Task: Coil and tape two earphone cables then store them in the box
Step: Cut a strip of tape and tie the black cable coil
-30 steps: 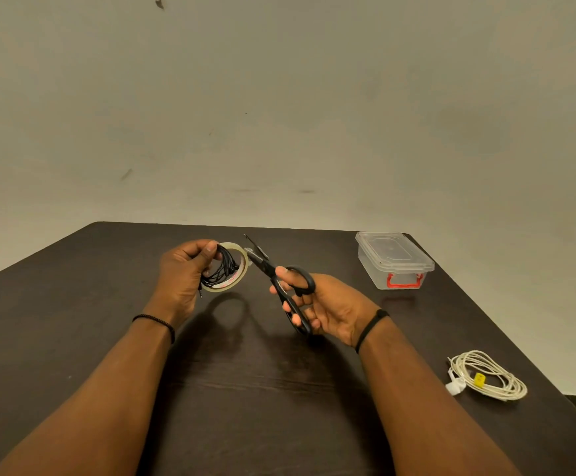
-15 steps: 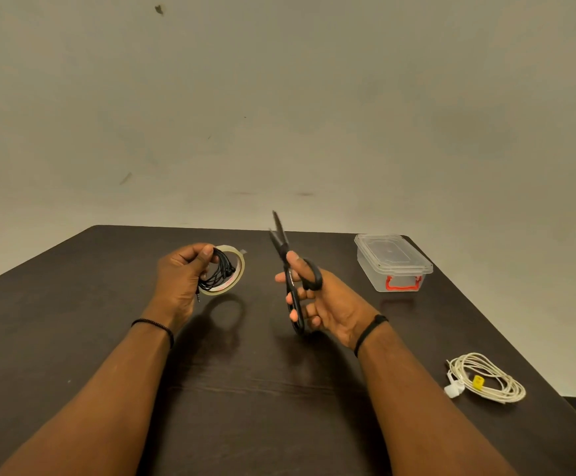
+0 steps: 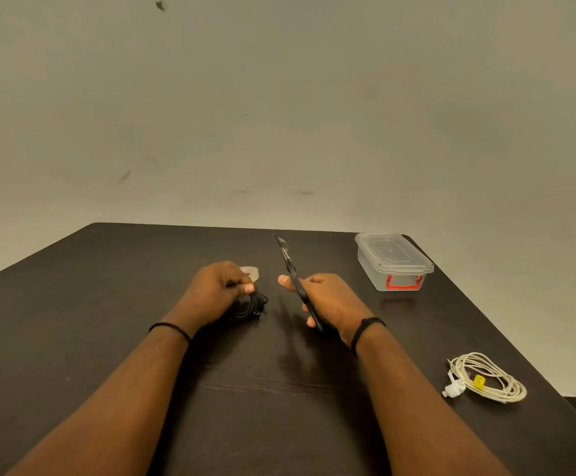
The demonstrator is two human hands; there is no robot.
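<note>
Meanwhile left hand (image 3: 216,292) grips black earphone cable (image 3: 250,305).

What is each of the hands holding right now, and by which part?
Right hand grips scissors by the handles; left hand pinches the black cable coil at its top.

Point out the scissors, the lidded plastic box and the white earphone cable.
scissors (image 3: 288,266): head view, on the blades above the right hand.
lidded plastic box (image 3: 391,254): head view, on the clear lid.
white earphone cable (image 3: 496,377): head view, on the coiled loops.
</note>
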